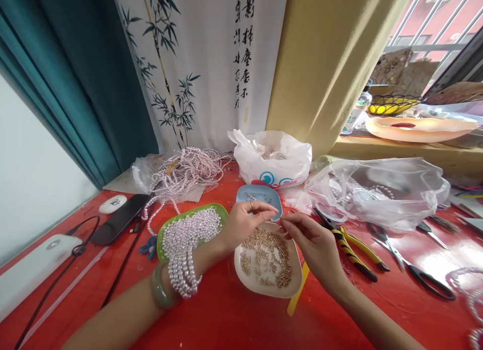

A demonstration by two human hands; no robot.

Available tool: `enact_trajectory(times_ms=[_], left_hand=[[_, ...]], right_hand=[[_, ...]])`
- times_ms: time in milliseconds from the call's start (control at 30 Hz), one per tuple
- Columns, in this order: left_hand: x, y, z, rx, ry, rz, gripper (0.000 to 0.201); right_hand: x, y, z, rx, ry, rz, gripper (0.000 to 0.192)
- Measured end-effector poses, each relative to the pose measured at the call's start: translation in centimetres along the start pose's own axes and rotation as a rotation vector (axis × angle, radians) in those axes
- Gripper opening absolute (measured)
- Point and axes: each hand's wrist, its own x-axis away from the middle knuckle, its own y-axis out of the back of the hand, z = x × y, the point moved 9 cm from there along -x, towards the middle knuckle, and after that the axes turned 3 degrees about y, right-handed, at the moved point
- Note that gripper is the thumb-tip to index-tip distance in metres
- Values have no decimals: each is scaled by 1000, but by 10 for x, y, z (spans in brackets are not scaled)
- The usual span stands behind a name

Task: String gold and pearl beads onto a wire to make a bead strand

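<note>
My left hand (245,221) and my right hand (311,241) meet fingertip to fingertip above a white dish (292,284) of small gold beads (267,259). Both pinch something very small between thumb and finger; I cannot tell whether it is a bead or a thread. Pearl strands (181,269) hang wrapped over my left wrist, next to a green bangle (160,289). More pearl strands fill a green plate (222,211) just left of my left hand. A small blue dish (245,191) with tiny parts sits behind my hands.
Yellow-handled pliers (354,247), black scissors (409,262) and plastic bags (377,189) lie to the right. A pile of pearl strands (188,171), a phone (118,219) and a cable (81,247) are on the left of the red table (226,320). A white bag (271,158) stands behind.
</note>
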Motion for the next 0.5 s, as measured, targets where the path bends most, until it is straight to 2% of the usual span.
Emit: enact_trajectory(times_ms=[67, 133, 200, 300, 400, 500], left_hand=[[-3, 4, 9, -74, 56, 6, 15], [-4, 4, 17, -243, 83, 56, 10], [-1, 1, 24, -474, 66, 112, 1], [7, -6, 28, -729, -3, 151, 8], [13, -12, 28, -799, -76, 170, 12], [14, -17, 30, -805, -91, 215, 15]], right_hand=[[-1, 2, -2, 5, -9, -16, 14], [-1, 4, -4, 6, -18, -36, 15], [-2, 7, -6, -7, -32, -66, 15], [-2, 10, -8, -28, -58, -101, 17], [-2, 11, -11, -35, -74, -107, 18], [-1, 10, -13, -38, -83, -104, 19]])
